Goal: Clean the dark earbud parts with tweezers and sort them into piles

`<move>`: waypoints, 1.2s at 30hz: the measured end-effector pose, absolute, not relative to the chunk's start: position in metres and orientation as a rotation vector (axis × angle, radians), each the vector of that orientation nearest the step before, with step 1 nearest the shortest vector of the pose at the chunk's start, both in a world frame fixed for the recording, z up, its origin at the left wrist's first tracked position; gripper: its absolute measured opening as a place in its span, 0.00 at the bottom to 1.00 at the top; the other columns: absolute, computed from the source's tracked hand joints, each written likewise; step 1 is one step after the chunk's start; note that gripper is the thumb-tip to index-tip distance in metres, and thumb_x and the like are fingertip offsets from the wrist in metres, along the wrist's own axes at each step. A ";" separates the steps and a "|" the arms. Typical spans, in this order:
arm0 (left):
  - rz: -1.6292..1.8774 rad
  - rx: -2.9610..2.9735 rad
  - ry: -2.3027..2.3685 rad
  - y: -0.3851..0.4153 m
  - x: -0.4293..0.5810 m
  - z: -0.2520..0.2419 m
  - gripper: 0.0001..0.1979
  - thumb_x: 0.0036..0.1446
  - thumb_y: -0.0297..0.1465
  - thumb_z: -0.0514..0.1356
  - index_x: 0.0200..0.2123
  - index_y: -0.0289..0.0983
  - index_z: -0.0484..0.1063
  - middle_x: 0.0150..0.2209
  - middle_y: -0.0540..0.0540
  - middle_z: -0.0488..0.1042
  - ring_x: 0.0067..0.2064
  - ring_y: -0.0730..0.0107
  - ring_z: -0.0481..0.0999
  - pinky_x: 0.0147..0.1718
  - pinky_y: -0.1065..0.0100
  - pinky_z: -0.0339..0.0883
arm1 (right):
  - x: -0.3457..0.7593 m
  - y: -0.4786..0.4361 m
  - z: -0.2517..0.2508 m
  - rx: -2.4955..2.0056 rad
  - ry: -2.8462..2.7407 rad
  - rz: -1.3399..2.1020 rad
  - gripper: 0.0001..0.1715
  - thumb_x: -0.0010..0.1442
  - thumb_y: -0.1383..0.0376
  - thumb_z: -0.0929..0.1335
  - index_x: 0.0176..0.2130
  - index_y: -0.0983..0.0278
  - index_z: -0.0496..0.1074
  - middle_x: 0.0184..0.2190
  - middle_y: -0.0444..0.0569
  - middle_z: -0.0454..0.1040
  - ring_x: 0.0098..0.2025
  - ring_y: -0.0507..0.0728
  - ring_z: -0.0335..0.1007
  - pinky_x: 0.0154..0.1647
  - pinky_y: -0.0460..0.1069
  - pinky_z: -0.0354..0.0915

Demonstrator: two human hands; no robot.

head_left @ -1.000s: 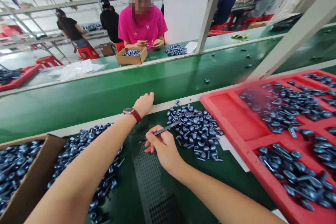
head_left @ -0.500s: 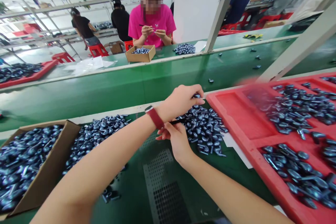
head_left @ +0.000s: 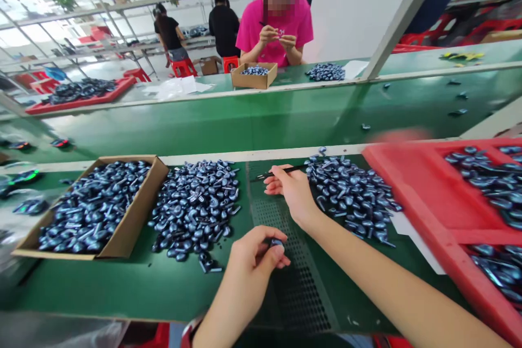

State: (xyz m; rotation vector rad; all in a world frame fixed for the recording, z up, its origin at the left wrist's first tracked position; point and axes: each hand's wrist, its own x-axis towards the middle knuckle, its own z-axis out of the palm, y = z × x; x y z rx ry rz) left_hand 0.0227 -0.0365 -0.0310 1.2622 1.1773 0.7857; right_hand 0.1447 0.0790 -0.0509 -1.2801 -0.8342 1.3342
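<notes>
- The left hand (head_left: 256, 263) is curled and narrow, pinching a glossy blue part (head_left: 277, 243) between thumb and fingers, above the perforated metal plate (head_left: 293, 277). Much of the part is hidden by the fingers.
- The right hand (head_left: 291, 193) grips a slim dark tool (head_left: 283, 171) like a pen, its fine tip pointing left over the plate and its far end near the right heap.
- A red wrist strap (head_left: 187, 334) shows at the bottom edge, on the left wrist.
- The right heap (head_left: 350, 196) and left heap (head_left: 193, 209) are loose piles of the same parts, each with a rounded, shiny head and a short stem, on the smooth green bench (head_left: 122, 288).
- A brown cardboard box (head_left: 130, 223) with low walls, packed with more parts, stands left of the left heap.
- A red moulded plastic tray (head_left: 444, 239) with deep compartments, holding more parts, lies at the right, beside a white paper sheet (head_left: 411, 244).
- Across the green belt (head_left: 244, 119), a co-worker (head_left: 277, 27) in a pink shirt holds a thin tool in both hands.
</notes>
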 end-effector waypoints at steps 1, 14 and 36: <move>0.809 1.253 1.182 -0.039 0.025 -0.037 0.08 0.58 0.27 0.55 0.39 0.33 0.72 0.28 0.46 0.75 0.31 0.68 0.76 0.33 0.68 0.69 | 0.140 0.084 -0.051 -1.291 -0.871 1.340 0.13 0.64 0.61 0.66 0.45 0.66 0.69 0.39 0.48 0.73 0.34 0.53 0.73 0.32 0.51 0.71; 0.898 1.277 1.326 -0.049 0.026 -0.051 0.08 0.57 0.26 0.56 0.36 0.39 0.76 0.34 0.46 0.76 0.35 0.65 0.74 0.34 0.66 0.66 | 0.138 0.102 -0.062 -1.392 -0.988 1.203 0.14 0.64 0.61 0.66 0.46 0.66 0.69 0.41 0.49 0.73 0.36 0.54 0.73 0.34 0.52 0.71; 0.877 1.169 1.306 -0.048 0.024 -0.051 0.05 0.56 0.28 0.58 0.34 0.38 0.75 0.33 0.45 0.75 0.34 0.66 0.73 0.33 0.67 0.65 | 0.139 0.102 -0.063 -1.281 -0.946 1.228 0.11 0.63 0.62 0.66 0.44 0.67 0.70 0.38 0.47 0.73 0.33 0.52 0.72 0.32 0.50 0.71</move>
